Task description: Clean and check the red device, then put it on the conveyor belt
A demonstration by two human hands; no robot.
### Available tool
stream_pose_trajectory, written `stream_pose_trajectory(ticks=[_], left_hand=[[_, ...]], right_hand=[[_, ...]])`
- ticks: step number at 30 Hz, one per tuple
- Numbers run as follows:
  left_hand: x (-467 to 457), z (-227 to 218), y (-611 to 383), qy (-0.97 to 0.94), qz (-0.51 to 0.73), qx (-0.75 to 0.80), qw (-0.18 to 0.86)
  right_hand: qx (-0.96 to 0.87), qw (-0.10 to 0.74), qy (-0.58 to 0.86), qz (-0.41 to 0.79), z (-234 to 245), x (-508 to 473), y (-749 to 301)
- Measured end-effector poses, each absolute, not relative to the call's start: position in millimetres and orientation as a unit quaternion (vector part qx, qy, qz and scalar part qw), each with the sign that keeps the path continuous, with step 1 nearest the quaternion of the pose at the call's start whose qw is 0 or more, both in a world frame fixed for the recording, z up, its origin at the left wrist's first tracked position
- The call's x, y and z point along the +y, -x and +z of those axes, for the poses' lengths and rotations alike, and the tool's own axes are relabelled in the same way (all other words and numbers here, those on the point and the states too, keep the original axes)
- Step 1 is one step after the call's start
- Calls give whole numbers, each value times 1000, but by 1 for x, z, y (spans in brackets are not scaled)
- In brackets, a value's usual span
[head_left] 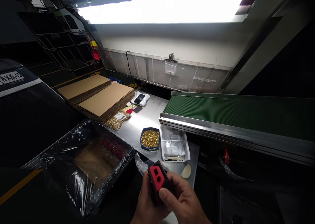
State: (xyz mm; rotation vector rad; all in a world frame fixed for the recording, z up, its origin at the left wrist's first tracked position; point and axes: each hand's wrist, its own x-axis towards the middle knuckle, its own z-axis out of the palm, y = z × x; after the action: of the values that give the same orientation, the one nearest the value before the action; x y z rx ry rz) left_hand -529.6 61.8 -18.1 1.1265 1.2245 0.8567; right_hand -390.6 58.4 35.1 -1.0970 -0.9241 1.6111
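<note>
Both my hands hold a small black and red plastic device low in the middle of the view. My left hand wraps it from the left and below. My right hand grips it from the right, thumb pressed on its red face. Just beyond it lies a crumpled clear plastic bag on the steel table. A blue tray of small gold parts and a clear tray holding plastic bags stand a little farther back.
A green conveyor belt runs along the right. Flat cardboard stacks lie at the back left, with a bag of gold parts and a phone near them. A plastic-lined bin with red-black parts sits at the left.
</note>
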Motion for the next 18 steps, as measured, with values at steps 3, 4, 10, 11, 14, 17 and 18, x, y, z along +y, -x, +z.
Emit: stream_pose_trajectory(ticks=[3, 4, 10, 11, 14, 17, 18], left_hand=[[61, -9, 524, -490, 370, 558, 559], [62, -6, 523, -491, 374, 556, 557], [66, 2, 529, -429, 381, 496, 652], [67, 2, 530, -410, 378, 480, 676], [67, 6, 530, -375, 383, 452, 713], [66, 8, 528, -367, 401, 450, 709], [65, 8, 528, -366, 400, 451, 709]], right_hand=[[-455, 445, 502, 586, 37, 59, 388], [-478, 433, 516, 564, 38, 59, 387], [-414, 448, 506, 610, 45, 57, 379], [-388, 458, 496, 628, 46, 57, 378], [-366, 464, 502, 631, 48, 58, 373], [-391, 462, 523, 600, 51, 61, 370], [-398, 460, 525, 595, 51, 61, 369]])
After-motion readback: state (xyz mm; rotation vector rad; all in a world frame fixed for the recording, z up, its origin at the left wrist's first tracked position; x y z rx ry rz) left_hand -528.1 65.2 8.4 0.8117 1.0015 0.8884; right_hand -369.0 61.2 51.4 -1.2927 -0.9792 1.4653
